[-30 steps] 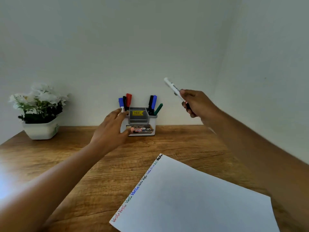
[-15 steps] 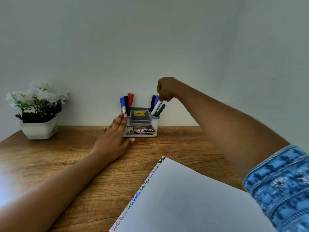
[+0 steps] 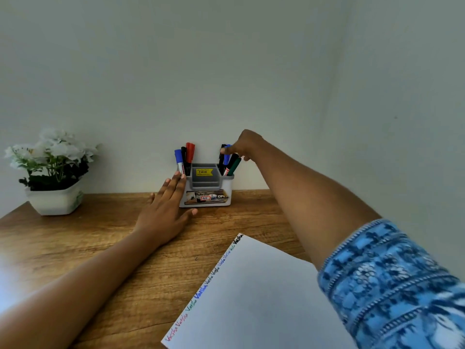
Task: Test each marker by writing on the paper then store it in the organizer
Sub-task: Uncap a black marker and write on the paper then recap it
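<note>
Looking forward and down from the head camera, a person's two bare arms reach across a wooden worktop [image 3: 88,248] toward a small white and grey organizer [image 3: 205,197] standing against a pale wall.

The left hand [image 3: 163,210] lies flat on the worktop with straight, spread fingers, and its fingertips touch the organizer's left side. The right hand [image 3: 242,146] hovers over the organizer's right compartment with fingers loosely bent. One fingertip is at the cap of a blue marker [image 3: 227,153]; whether it pinches anything cannot be told.

That right compartment holds four markers: a black marker [image 3: 222,157], the blue marker, a white-barrelled marker [image 3: 227,170] with a black cap, and a green marker [image 3: 235,165]. The last two lean to the right. The left compartment holds three upright: a blue-capped marker [image 3: 178,157], a black-capped marker [image 3: 183,154] and a red marker [image 3: 190,151].

A white paper [image 3: 251,298] lies on the worktop near the camera, beside the right arm's blue patterned sleeve [image 3: 390,285]. Handwriting [image 3: 201,290] in several colours runs along its left edge. A white flower pot [image 3: 54,201] stands at far left.
</note>
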Demonstrator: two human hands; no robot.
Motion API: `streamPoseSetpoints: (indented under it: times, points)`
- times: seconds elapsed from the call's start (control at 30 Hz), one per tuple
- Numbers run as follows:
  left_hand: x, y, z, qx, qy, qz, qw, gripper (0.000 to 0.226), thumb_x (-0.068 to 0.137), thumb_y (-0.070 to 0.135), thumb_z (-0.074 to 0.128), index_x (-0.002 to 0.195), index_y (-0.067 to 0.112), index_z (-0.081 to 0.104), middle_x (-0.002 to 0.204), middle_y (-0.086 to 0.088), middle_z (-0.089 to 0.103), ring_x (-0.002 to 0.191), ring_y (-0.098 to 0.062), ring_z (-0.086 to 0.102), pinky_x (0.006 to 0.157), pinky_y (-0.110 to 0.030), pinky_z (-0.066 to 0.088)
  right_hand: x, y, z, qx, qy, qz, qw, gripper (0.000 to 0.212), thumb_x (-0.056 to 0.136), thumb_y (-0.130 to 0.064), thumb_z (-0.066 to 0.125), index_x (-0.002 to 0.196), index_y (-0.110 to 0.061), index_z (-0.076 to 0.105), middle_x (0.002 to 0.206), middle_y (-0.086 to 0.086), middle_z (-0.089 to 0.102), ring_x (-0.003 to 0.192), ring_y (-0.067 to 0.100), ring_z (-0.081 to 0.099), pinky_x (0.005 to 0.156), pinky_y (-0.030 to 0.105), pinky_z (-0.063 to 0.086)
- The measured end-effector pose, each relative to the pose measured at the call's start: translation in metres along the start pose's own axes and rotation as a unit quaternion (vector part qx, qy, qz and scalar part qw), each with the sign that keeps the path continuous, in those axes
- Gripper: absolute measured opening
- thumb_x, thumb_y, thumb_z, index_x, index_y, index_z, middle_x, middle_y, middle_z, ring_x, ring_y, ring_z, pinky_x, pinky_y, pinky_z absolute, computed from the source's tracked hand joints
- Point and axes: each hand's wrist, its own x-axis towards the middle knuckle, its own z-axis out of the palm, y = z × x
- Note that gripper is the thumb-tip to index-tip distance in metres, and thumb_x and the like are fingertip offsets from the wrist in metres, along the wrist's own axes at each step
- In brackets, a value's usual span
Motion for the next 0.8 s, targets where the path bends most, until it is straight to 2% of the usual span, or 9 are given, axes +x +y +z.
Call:
streamPoseSetpoints:
  times: [0.07, 0.13, 0.2, 0.27, 0.37, 0.47, 0.53, 0.73, 0.8]
  points:
    - [-0.005, 0.002, -0.004, -0.008, -0.007, -0.003, 1.0, 0.087, 0.091, 0.059, 0.04, 0.148, 0.027, -0.018, 0.157, 0.005, -0.023, 0.148, -0.02, -0.003, 0.117, -0.052, 0.016, -0.025, 0.005, -0.007, 0.006, 0.081, -0.048, 0.996, 0.064, 0.08, -0.044, 0.069, 0.125, -0.007, 0.045, 0.121, 0.011, 0.057, 0.108, 0.026, 0.055, 0.075, 0.029, 0.04]
    - [-0.014, 0.008, -0.01, -0.037, -0.05, -0.04, 0.997, 0.084, 0.091, 0.056, 0.045, 0.151, 0.028, -0.008, 0.158, 0.003, -0.02, 0.147, -0.025, 0.006, 0.115, -0.052, 0.021, -0.062, 0.014, -0.009, 0.03, 0.095, -0.102, 0.99, 0.051, 0.082, -0.038, 0.067, 0.122, -0.013, 0.049, 0.115, 0.008, 0.06, 0.102, 0.024, 0.057, 0.075, 0.03, 0.043]
    - [-0.028, 0.019, -0.018, -0.127, -0.093, -0.1, 0.983, 0.08, 0.091, 0.054, 0.05, 0.152, 0.03, 0.003, 0.161, -0.002, -0.008, 0.146, -0.03, 0.015, 0.113, -0.05, 0.024, -0.106, 0.028, -0.008, 0.024, 0.041, -0.152, 0.987, 0.035, 0.083, -0.034, 0.068, 0.112, -0.018, 0.057, 0.106, 0.002, 0.064, 0.096, 0.019, 0.06, 0.078, 0.032, 0.046]
    - [-0.044, 0.032, -0.029, -0.218, -0.122, -0.126, 0.96, 0.071, 0.091, 0.052, 0.05, 0.15, 0.029, 0.018, 0.158, -0.007, 0.02, 0.14, -0.029, 0.029, 0.111, -0.045, 0.028, -0.152, 0.044, -0.009, -0.005, -0.048, -0.175, 0.983, 0.022, 0.083, -0.034, 0.068, 0.101, -0.022, 0.065, 0.099, -0.006, 0.065, 0.09, 0.01, 0.06, 0.076, 0.025, 0.046]
    - [-0.074, 0.038, -0.051, -0.253, -0.212, -0.081, 0.94, 0.072, 0.083, 0.065, 0.046, 0.145, 0.03, 0.032, 0.152, 0.002, 0.034, 0.138, -0.02, 0.033, 0.113, -0.039, 0.023, -0.198, 0.071, -0.009, -0.078, -0.157, -0.166, 0.97, 0.018, 0.083, -0.039, 0.067, 0.098, -0.029, 0.068, 0.098, -0.015, 0.065, 0.086, -0.003, 0.057, 0.074, 0.011, 0.04]
    - [-0.104, 0.028, -0.071, -0.259, -0.306, -0.023, 0.916, 0.111, 0.045, 0.095, 0.051, 0.141, 0.044, 0.032, 0.15, 0.018, 0.03, 0.138, -0.008, 0.028, 0.117, -0.035, 0.018, -0.205, 0.098, 0.008, -0.084, -0.213, -0.174, 0.958, 0.028, 0.081, -0.043, 0.068, 0.107, -0.032, 0.067, 0.118, -0.012, 0.062, 0.108, 0.007, 0.054, 0.097, 0.03, 0.043]
    - [-0.116, 0.024, -0.074, -0.247, -0.348, 0.012, 0.904, 0.11, 0.042, 0.093, 0.055, 0.139, 0.05, 0.028, 0.149, 0.024, 0.026, 0.137, -0.002, 0.025, 0.115, -0.03, 0.019, -0.2, 0.112, 0.021, -0.074, -0.2, -0.173, 0.961, 0.036, 0.079, -0.048, 0.067, 0.113, -0.035, 0.064, 0.126, -0.012, 0.058, 0.115, 0.008, 0.05, 0.102, 0.035, 0.04]
    - [-0.117, 0.032, -0.06, -0.14, -0.296, 0.009, 0.945, 0.124, 0.036, 0.1, 0.042, 0.145, 0.045, 0.02, 0.154, 0.017, 0.025, 0.138, -0.007, 0.027, 0.115, -0.031, 0.02, -0.191, 0.127, 0.046, -0.087, -0.136, -0.199, 0.967, 0.048, 0.09, -0.048, 0.052, 0.134, -0.029, 0.05, 0.143, -0.01, 0.045, 0.13, 0.009, 0.04, 0.104, 0.022, 0.028]
    - [-0.117, 0.034, -0.058, -0.134, -0.271, -0.004, 0.953, 0.109, 0.053, 0.093, 0.044, 0.146, 0.042, 0.019, 0.154, 0.015, 0.026, 0.138, -0.01, 0.028, 0.111, -0.029, 0.021, -0.191, 0.128, 0.049, -0.094, -0.136, -0.198, 0.966, 0.049, 0.092, -0.048, 0.048, 0.137, -0.028, 0.046, 0.146, -0.009, 0.041, 0.132, 0.009, 0.037, 0.105, 0.022, 0.025]
